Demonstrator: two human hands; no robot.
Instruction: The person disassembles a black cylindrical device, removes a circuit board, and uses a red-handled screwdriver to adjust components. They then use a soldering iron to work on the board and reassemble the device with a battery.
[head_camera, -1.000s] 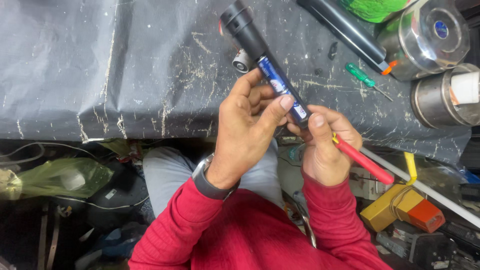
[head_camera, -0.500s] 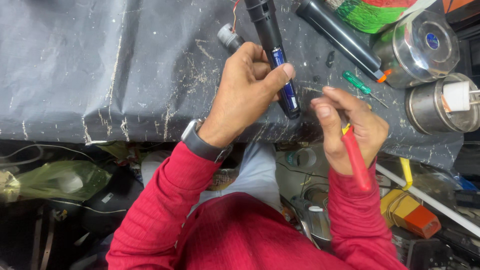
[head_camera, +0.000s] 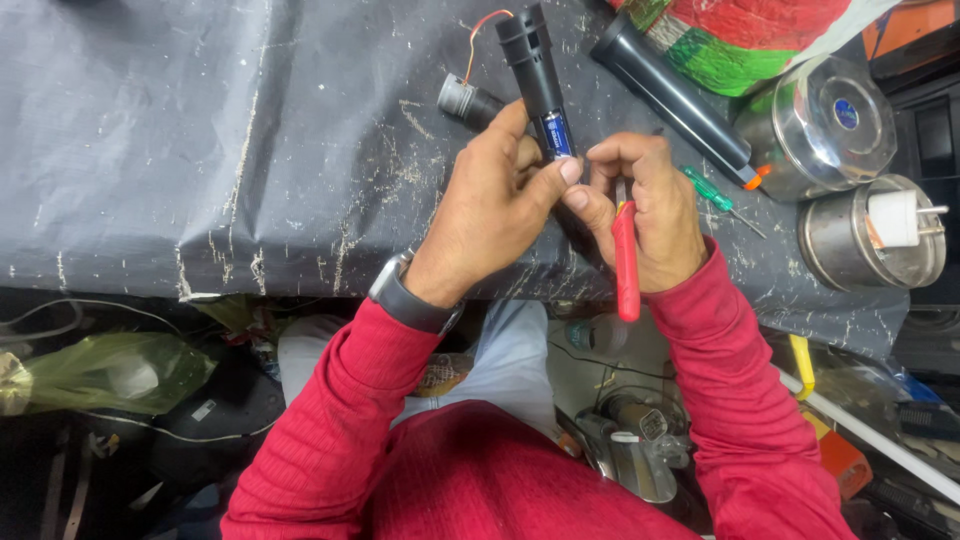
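**Hands close in together on the black tube**

Since half a second ago the right hand has come in from the side and now meets the left hand at the tube, where before the two were apart; the tube itself stands a little more upright in the view.

The grey, scratched plastic-sheeted tabletop fills the upper part of the view. On its right side lie a long black cylinder with an orange tip, a round steel tin with a clear lid and an open steel tin holding a white plug. A small green-handled screwdriver lies between the cylinder and the right hand. A short grey motor with a thin orange wire rests just left of the tube.

The left hand is clamped round the slim black plastic tube with a blue battery showing in its open side, thumb pressed at the battery, holding it above the tabletop's near edge. The right hand's fingertips touch the same spot, while its palm and lower fingers grip a red-handled tool that points down towards the person's lap.
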